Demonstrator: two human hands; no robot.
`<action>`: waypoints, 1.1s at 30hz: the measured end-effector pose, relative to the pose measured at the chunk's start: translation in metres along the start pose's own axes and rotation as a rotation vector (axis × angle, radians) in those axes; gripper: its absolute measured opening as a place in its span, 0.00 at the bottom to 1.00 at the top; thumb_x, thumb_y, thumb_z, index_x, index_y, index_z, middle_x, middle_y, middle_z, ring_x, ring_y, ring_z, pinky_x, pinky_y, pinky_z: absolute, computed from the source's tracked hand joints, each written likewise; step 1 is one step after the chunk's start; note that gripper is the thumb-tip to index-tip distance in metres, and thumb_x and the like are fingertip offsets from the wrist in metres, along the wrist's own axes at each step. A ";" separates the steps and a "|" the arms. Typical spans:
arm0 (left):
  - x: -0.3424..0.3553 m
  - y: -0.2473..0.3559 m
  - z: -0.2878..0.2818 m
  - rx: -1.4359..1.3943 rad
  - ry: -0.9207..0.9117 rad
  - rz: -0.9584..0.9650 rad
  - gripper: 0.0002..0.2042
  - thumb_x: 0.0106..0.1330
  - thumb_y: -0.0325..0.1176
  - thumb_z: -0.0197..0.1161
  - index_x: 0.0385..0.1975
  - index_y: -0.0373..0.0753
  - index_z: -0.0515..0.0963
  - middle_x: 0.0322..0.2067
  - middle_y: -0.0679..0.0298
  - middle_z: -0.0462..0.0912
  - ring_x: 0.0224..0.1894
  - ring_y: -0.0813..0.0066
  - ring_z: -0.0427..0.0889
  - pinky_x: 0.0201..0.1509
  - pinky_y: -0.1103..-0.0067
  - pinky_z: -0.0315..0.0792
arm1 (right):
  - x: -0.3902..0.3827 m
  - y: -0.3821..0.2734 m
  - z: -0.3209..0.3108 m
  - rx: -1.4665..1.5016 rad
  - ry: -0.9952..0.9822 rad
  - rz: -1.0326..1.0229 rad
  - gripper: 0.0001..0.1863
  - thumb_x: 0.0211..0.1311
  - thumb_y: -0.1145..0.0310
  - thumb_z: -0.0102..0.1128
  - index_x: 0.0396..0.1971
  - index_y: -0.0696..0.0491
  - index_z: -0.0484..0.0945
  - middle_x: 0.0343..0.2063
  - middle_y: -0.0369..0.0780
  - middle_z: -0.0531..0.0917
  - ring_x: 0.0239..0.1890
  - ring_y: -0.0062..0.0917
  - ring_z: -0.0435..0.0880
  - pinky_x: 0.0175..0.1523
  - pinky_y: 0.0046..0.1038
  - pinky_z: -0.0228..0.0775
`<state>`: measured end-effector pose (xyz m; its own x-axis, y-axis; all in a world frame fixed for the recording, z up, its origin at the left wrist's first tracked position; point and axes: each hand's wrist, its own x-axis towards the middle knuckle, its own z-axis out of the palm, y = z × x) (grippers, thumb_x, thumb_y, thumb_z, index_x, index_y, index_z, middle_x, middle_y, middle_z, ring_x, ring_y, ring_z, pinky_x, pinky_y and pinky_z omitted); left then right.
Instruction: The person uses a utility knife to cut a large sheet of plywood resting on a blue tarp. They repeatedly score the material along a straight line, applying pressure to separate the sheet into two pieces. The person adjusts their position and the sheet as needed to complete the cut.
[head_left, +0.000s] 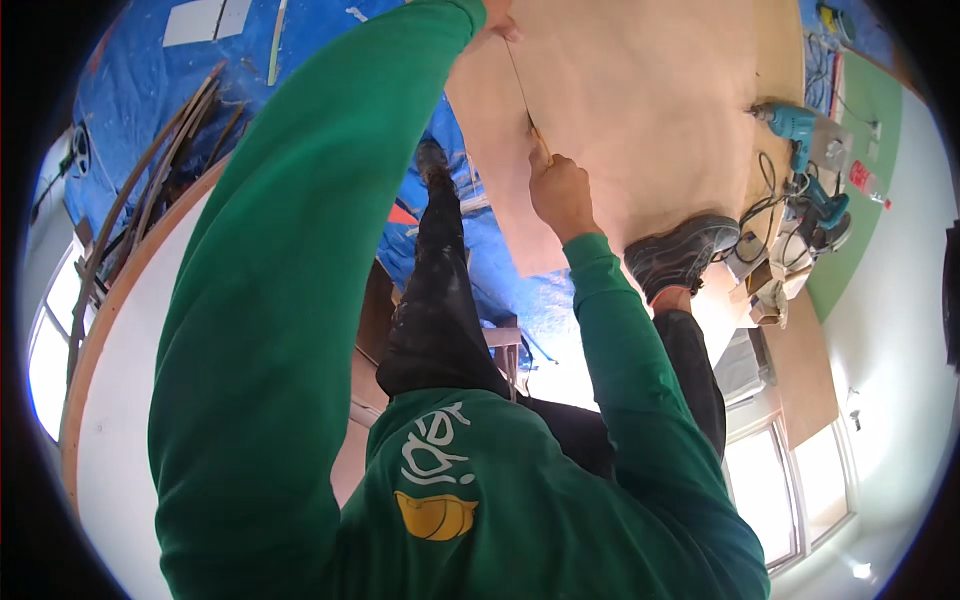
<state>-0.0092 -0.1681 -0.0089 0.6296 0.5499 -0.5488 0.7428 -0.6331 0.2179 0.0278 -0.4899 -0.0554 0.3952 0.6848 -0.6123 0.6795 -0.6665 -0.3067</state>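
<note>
My right hand (562, 197) is closed around a utility knife (541, 143) with a yellowish handle. Its dark tip points away from me and meets a large thin plywood sheet (640, 110). From that tip a thin dark line runs across the sheet toward my left hand (503, 22). That hand rests at the sheet's far left edge, beside the line's far end, with its fingers stretched out. The sleeve and the top of the picture hide most of it.
My right shoe (682, 252) stands on the sheet's near right part. Blue tarpaulin (330, 60) covers the floor. A teal power drill (790, 122), a second power tool (826, 203), cables and a bottle (868, 182) lie at the right. Wood strips (165, 160) lie at the left.
</note>
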 end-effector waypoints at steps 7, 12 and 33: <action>-0.011 -0.010 -0.001 0.040 -0.062 -0.061 0.65 0.50 0.48 0.82 0.80 0.38 0.37 0.78 0.35 0.31 0.80 0.37 0.33 0.81 0.51 0.43 | -0.153 0.003 -0.090 -0.136 -0.137 -0.163 0.15 0.73 0.66 0.51 0.53 0.56 0.78 0.29 0.52 0.83 0.26 0.49 0.85 0.30 0.49 0.77; -0.004 -0.020 0.009 0.012 -0.015 -0.046 0.67 0.47 0.50 0.83 0.80 0.38 0.36 0.78 0.35 0.31 0.81 0.38 0.32 0.81 0.52 0.43 | -0.140 0.022 -0.056 -0.060 -0.092 -0.154 0.16 0.71 0.63 0.56 0.52 0.57 0.80 0.28 0.52 0.83 0.26 0.50 0.84 0.31 0.50 0.77; 0.003 -0.004 0.003 -0.016 0.005 0.011 0.68 0.46 0.48 0.84 0.80 0.38 0.37 0.78 0.35 0.30 0.80 0.37 0.31 0.80 0.50 0.42 | 0.003 -0.013 -0.002 -0.129 -0.075 0.010 0.18 0.75 0.62 0.47 0.55 0.54 0.78 0.28 0.53 0.83 0.30 0.54 0.84 0.35 0.53 0.77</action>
<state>-0.0115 -0.1659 -0.0140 0.6391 0.5454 -0.5423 0.7391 -0.6305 0.2370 0.0217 -0.4792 -0.0515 0.3588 0.6508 -0.6691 0.7511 -0.6269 -0.2071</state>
